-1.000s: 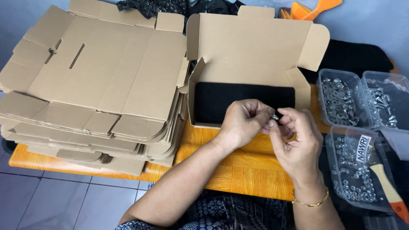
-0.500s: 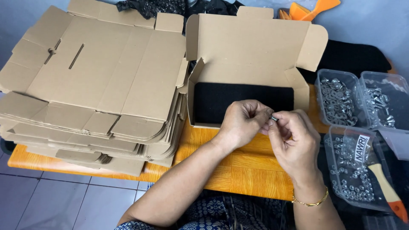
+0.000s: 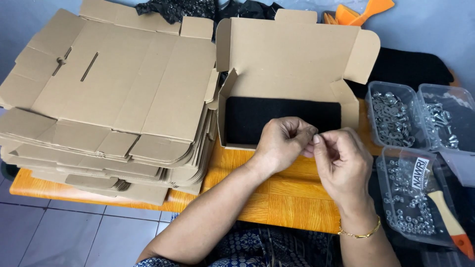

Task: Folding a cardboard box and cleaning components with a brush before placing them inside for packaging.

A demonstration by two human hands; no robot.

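While your two hands meet just in front of the open cardboard box [image 3: 292, 74], the small piece of metal hardware [image 3: 312, 139] sits pinched between them, right at the fingertips. Your left hand [image 3: 282, 143] is curled tight, thumb and forefinger closed on the piece; your right hand [image 3: 341, 163] closes on it from the other side, fingers bent inward. The piece is too small and too covered to tell whether it is a bolt, a nut or both together.

Compared with a second ago, your hands sit in nearly the same spot above the orange wooden table [image 3: 277, 198], but the dark end that showed between your fingertips is now mostly hidden, and your right fingers have turned a little over it. I judge from this that you are twisting two small parts together and that the fitting is partly along, not finished; nothing has yet gone into the box.

Inside the box lies a black foam pad [image 3: 247, 123], bare where it shows. To your left, a tall stack of flat cardboard blanks [image 3: 109, 99] rests on the table. To your right stand clear plastic tubs of nuts and washers [image 3: 391, 118], one nearer tub [image 3: 405, 198] just beside your right wrist, which wears a thin gold bracelet [image 3: 360, 232].
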